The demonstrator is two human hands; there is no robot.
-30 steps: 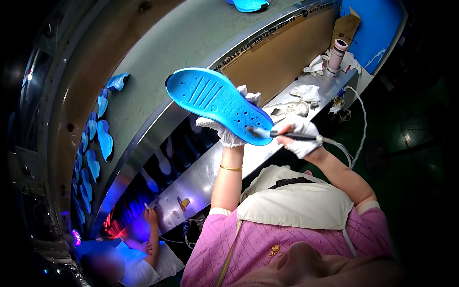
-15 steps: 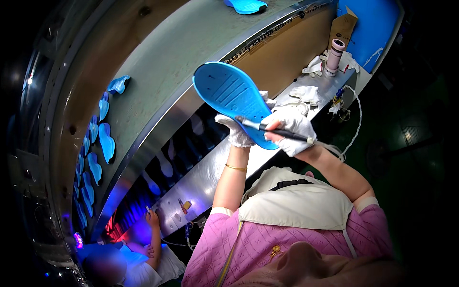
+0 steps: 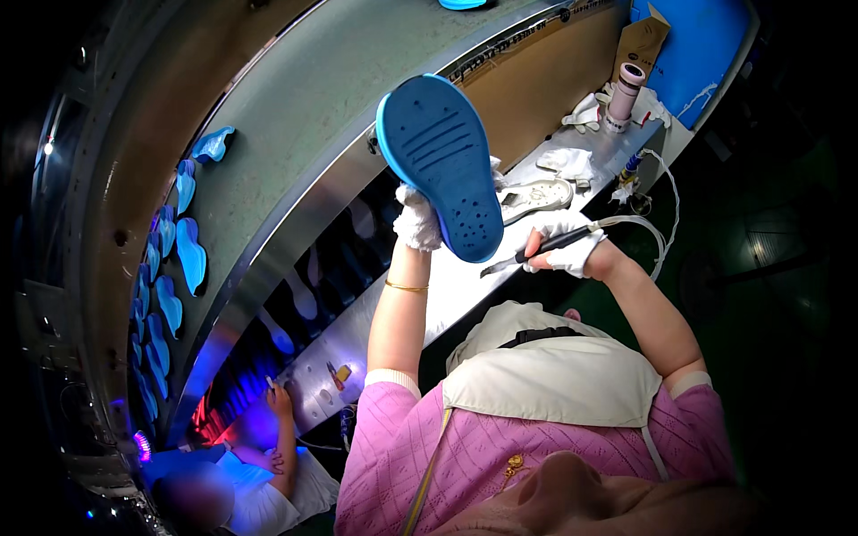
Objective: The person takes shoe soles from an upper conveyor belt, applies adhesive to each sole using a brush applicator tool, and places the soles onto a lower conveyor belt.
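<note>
A blue shoe sole [image 3: 440, 152] stands nearly upright in front of me, its broad end up. The face toward me has grooves across the broad part and small holes in the narrow part. My left hand [image 3: 417, 221], in a white glove, is closed on its left edge; some fingers are hidden behind it. My right hand [image 3: 563, 248], in a white glove with bare fingertips, grips a black pen-shaped tool [image 3: 567, 238] with a metal tip and a white cord at its rear. That tip points left, below the sole and apart from it.
A metal ledge [image 3: 465, 288] bears a pale sole-shaped piece [image 3: 536, 198], white gloves [image 3: 568, 164] and a pink bottle [image 3: 624, 98]. Beyond it runs a curved grey conveyor [image 3: 295, 134] with several blue soles [image 3: 189, 254]. At lower left a co-worker's arm [image 3: 282, 429] reaches toward the ledge.
My left hand has turned the sole more upright and toward me. My right hand has drawn the tool down and away from the sole's edge. Soles on the conveyor have shifted slightly.
</note>
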